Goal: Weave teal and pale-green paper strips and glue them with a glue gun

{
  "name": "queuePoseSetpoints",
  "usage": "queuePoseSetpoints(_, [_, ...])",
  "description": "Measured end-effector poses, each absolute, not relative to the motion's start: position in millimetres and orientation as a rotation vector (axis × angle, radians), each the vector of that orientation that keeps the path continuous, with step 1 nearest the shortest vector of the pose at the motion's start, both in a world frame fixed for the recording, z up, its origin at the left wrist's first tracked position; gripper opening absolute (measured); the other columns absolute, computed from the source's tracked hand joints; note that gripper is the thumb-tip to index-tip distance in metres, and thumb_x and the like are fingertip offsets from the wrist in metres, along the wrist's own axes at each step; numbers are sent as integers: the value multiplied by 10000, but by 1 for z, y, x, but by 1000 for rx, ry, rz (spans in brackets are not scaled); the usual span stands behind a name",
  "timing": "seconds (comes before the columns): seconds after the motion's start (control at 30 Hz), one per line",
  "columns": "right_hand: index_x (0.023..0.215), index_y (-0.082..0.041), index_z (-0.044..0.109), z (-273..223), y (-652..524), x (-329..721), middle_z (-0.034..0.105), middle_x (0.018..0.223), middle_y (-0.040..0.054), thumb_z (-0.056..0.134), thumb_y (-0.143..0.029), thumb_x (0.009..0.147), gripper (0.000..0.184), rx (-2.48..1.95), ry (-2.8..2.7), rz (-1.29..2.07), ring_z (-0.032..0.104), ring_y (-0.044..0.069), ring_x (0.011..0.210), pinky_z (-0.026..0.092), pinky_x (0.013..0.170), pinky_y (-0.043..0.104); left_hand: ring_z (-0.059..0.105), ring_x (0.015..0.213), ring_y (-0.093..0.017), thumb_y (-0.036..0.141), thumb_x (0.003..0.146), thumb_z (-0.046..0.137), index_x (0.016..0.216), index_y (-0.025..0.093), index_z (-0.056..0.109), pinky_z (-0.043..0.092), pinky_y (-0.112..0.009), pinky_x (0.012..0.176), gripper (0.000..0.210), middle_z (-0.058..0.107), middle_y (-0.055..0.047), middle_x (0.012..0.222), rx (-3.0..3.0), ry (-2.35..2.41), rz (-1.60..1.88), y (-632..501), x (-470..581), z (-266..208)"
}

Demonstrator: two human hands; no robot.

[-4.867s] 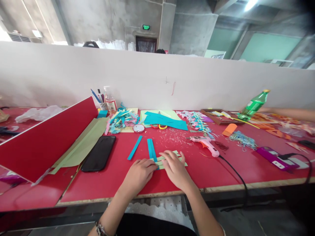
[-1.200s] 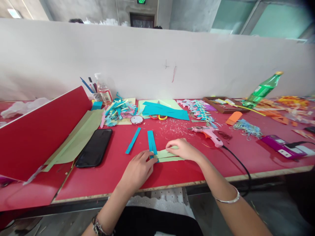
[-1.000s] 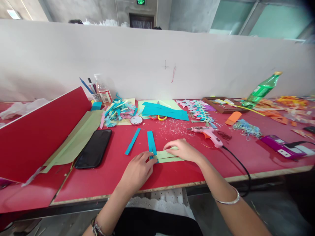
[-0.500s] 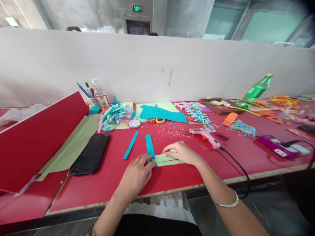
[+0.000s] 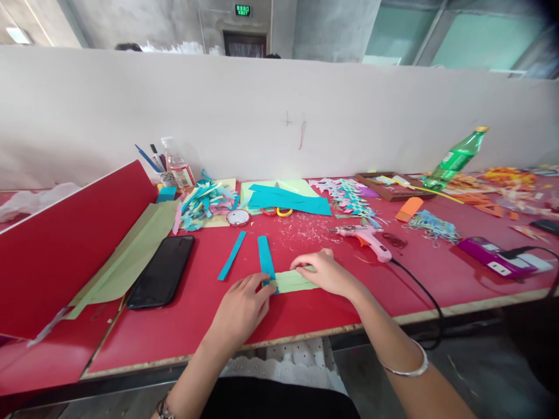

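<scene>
My left hand (image 5: 248, 301) presses its bent fingertips onto the lower end of a blue paper strip (image 5: 265, 256), where it crosses pale green paper strips (image 5: 294, 281). Those green strips lie side by side, running to the right. Over their right part is my right hand (image 5: 325, 272), its thumb and fingers closed on a green strip; the palm hides the far ends. Another blue paper strip (image 5: 232, 256) lies apart, slanted, left of the crossing. How the strips overlap under my left fingers is hidden.
A black phone (image 5: 162, 272) lies at left beside green paper sheets (image 5: 135, 250). A pink glue gun (image 5: 367, 240) with a cord sits at right, near a purple power strip (image 5: 495, 256). Behind are cut paper scraps (image 5: 205, 206), blue sheets (image 5: 290, 202) and a tilted green bottle (image 5: 456, 160).
The dark gap between the green strips has closed, and they now lie against each other. My right hand has shifted slightly; my left hand stays on the crossing.
</scene>
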State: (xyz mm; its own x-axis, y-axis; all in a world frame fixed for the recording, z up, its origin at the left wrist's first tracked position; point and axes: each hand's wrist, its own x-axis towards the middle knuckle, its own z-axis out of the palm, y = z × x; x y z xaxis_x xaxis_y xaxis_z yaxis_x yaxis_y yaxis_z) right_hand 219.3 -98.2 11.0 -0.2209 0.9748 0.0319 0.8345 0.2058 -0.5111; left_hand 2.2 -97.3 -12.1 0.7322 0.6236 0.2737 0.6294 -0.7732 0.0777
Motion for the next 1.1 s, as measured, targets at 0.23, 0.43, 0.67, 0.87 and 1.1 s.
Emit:
queuePoseSetpoints(0.23, [856,-245,581,6,-106,224,660,792,-11,415,-206,812,176,-1787,-2083,394,574,144,705,192,866,437,568,912,-210,94,787,418,964,212,567,483,-346,758,260,551,-76,1076,-2904,-1056,-436,-98,2,-11])
queuePoseSetpoints(0.43, [877,-233,571,6,-119,220,614,902,40,395,-150,811,206,-1888,-2077,25,550,195,896,193,887,472,569,907,-198,98,789,420,965,211,564,483,-328,756,254,565,-64,1066,-2911,-1054,-454,-98,2,-11])
queuePoseSetpoints(0.67, [1191,-276,441,-2,-143,185,472,1236,74,378,-295,850,347,-1711,-2197,-46,436,209,1130,248,947,444,581,913,-202,96,783,415,1054,170,500,486,-331,758,293,599,-74,1043,-2897,-1055,-554,-97,3,-12])
queuePoseSetpoints(0.87, [1240,-275,400,-10,-158,169,365,1348,67,320,-406,861,409,-1684,-2259,54,326,237,1228,176,992,525,610,861,-207,163,801,423,1077,134,445,499,-330,720,278,631,-95,970,-2904,-1153,-622,-96,2,-16])
queuePoseSetpoints(1.1, [1189,-281,451,-8,-155,168,427,1301,56,373,-411,835,385,-1709,-2204,100,390,234,1183,146,997,549,562,968,-209,205,808,439,1103,172,417,478,-340,782,298,581,-93,1061,-2930,-1214,-687,-94,0,-19])
